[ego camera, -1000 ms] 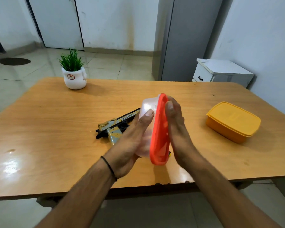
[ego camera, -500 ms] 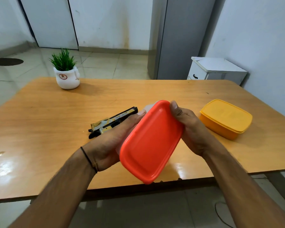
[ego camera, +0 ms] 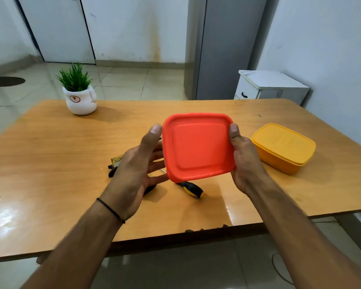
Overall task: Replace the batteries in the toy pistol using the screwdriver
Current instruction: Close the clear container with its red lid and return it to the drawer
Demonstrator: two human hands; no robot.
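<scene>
I hold a container with an orange-red lid (ego camera: 198, 146) above the table, its lid tilted toward me. My left hand (ego camera: 141, 165) holds its left side, thumb at the lid's upper left edge and fingers reaching underneath. My right hand (ego camera: 245, 163) grips the right side, thumb on the lid's rim. The toy pistol (ego camera: 116, 162) lies on the table behind my left hand, mostly hidden. A screwdriver with a black and yellow handle (ego camera: 191, 189) lies on the table just below the container; most of its shaft is hidden.
A closed yellow container (ego camera: 283, 147) sits on the wooden table (ego camera: 50, 163) at the right. A small plant in a white pot (ego camera: 81, 101) stands at the far left. Beyond the table are a white cabinet (ego camera: 269, 86) and a tall grey cabinet (ego camera: 221, 49).
The container turned from edge-on to lid facing me and rose a little. My hands shifted to its two sides. The screwdriver handle came into sight under it.
</scene>
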